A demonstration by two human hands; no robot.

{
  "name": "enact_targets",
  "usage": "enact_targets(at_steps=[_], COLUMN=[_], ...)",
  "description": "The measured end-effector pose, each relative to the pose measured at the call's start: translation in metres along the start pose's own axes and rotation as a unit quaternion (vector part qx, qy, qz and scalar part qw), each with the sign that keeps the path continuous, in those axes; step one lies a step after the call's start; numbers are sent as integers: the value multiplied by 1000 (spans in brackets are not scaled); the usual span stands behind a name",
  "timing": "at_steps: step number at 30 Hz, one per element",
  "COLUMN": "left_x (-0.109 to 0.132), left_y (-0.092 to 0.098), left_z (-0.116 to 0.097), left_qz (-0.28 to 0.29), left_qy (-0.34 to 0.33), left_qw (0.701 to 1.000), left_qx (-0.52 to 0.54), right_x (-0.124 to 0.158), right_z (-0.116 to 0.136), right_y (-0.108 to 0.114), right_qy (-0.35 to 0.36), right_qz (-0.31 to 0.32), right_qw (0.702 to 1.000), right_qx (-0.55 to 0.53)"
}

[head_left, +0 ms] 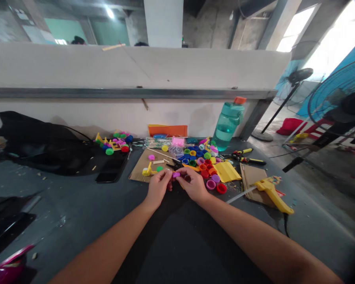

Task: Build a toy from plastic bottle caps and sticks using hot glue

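Between the fingertips of both hands is a small purple-pink piece (176, 174), too small to tell its kind. My left hand (159, 188) pinches its left side, and my right hand (194, 186) grips it from the right. Just beyond them lies a cardboard sheet (137, 170) with a yellow plastic part (147, 170), a green cap (159, 168) and a pink piece (151, 157) on it. Black-bladed scissors with an orange handle (192, 167) lie partly behind my right hand. Many coloured bottle caps (221, 188) are spread to the right.
A yellow glue gun (273, 193) rests on cardboard at right, its cord running off the table. Pliers (248, 160) and a teal water bottle (227, 126) stand or lie behind. At left are a phone (111, 171), a black bag (44, 146) and assembled cap toys (115, 142).
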State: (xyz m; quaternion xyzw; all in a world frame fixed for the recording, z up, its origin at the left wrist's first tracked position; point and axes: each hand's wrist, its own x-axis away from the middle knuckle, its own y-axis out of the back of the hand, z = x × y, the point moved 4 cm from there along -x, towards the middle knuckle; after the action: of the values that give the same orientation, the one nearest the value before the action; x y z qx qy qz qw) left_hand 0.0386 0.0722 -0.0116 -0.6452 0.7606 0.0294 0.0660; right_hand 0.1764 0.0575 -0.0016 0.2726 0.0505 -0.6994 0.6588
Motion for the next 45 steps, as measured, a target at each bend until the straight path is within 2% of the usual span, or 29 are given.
enact_targets(at_steps=[4, 11, 14, 16, 19, 21, 24, 27, 29, 31, 33, 38, 41, 45], left_x=[1, 1, 7, 14, 18, 14, 1, -10, -11, -10, -9, -15, -15, -11], left_y=[-2, -2, 0, 3, 13, 27, 57, 80, 88, 92, 92, 91, 90, 88], left_z=[-1, -3, -7, -17, -42, -59, -74, -71, -60, -45, -32, -11, -10, -13], left_qz=[12, 8, -37, -82, -130, -164, -212, -162, -108, -87, -67, -41, -31, -30], left_qy=[3, -6, -29, -85, -187, -231, -246, -243, -226, -213, -209, -161, -151, -170], left_qw=[1000, 998, 996, 986, 957, 937, 920, 916, 912, 905, 911, 953, 951, 935], left_qx=[1, -60, -78, -115, -182, -204, -219, -275, -325, -358, -351, -253, -268, -310], right_x=[0, -2, -4, -4, -4, -3, -2, -2, -2, -4, -8, -32, -43, -42], right_z=[-2, -2, -4, -4, -1, 2, 4, 2, 0, -2, -4, 1, 4, 0], right_y=[3, 1, 2, 3, 5, 5, 3, 2, 0, -2, -5, -12, -18, -20], right_qy=[-16, 2, 0, -1, 17, 40, 62, 60, 56, 50, 40, 13, 1, 19], right_qz=[-19, -1, -19, -42, -69, -79, -77, -73, -62, -47, -31, -15, -9, -31], right_qw=[1000, 1000, 999, 998, 995, 993, 989, 987, 987, 990, 993, 998, 1000, 999], right_qx=[-1, 26, 33, 37, 63, 82, 107, 132, 136, 127, 104, 56, 28, 39])
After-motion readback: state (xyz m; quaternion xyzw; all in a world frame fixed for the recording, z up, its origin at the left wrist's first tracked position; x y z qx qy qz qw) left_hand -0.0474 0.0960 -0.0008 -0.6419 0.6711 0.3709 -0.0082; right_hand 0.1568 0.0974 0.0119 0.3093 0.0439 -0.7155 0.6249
